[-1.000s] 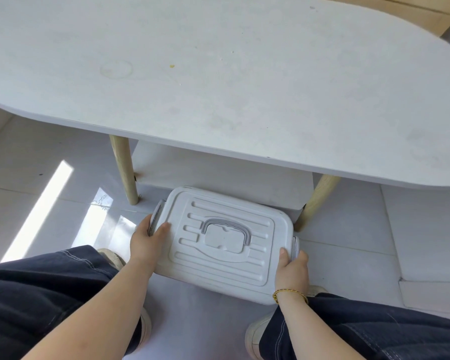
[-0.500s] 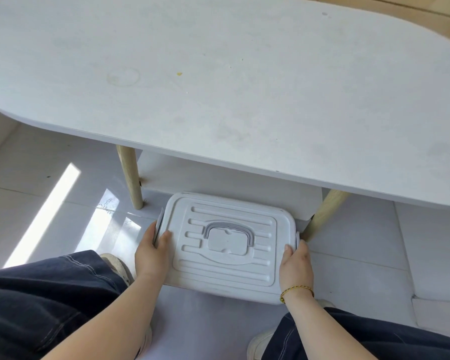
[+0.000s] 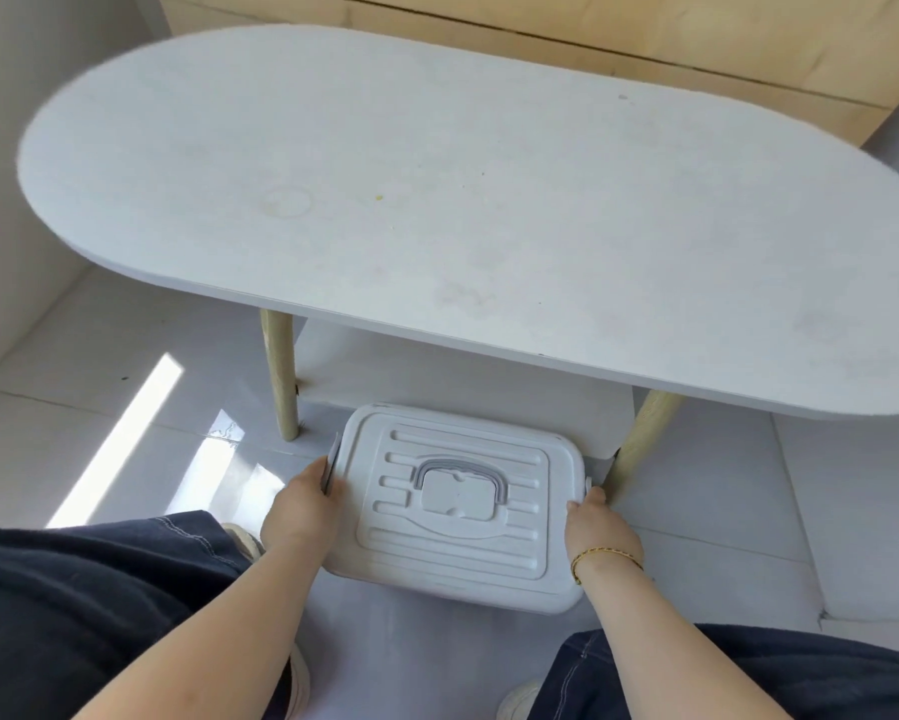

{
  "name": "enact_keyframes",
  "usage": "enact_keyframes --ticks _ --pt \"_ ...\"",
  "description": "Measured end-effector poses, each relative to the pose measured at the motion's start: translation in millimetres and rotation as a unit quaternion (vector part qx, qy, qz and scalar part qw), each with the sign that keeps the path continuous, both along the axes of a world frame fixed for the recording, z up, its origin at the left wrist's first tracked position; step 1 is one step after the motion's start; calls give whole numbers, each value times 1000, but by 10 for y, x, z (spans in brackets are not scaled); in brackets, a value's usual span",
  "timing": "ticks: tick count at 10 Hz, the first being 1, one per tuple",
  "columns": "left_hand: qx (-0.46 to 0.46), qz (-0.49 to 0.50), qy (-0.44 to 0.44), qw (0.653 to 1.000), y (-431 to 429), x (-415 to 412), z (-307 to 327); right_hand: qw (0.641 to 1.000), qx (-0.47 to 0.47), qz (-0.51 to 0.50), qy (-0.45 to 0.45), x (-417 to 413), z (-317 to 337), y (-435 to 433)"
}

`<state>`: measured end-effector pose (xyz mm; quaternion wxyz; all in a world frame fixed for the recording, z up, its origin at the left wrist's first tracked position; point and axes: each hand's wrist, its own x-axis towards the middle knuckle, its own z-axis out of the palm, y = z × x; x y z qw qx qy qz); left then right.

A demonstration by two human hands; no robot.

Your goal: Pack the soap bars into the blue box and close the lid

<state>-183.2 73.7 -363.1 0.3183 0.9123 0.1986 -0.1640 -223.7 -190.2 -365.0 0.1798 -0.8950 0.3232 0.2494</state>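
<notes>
Bright daylight, sun patch [image 3: 120,439] left, wide-angle distortion

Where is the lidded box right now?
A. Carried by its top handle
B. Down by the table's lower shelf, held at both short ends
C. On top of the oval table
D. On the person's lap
B: the box sits below the table top, with the left hand and right hand at its two ends; the handle lies flat, untouched.
</notes>
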Motion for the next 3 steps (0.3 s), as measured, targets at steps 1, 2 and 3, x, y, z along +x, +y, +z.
enact_keyframes --ticks 1,2,3 --pt "41 -71 30 996 60 -39 138 994 -25 63 80 -13 153 17" --pt "57 -129 49 989 109 -37 373 988 -48 119 91 -45 391 76" --pt "37 -155 21 987 86 -4 663 983 -50 156 81 -13 678 131"
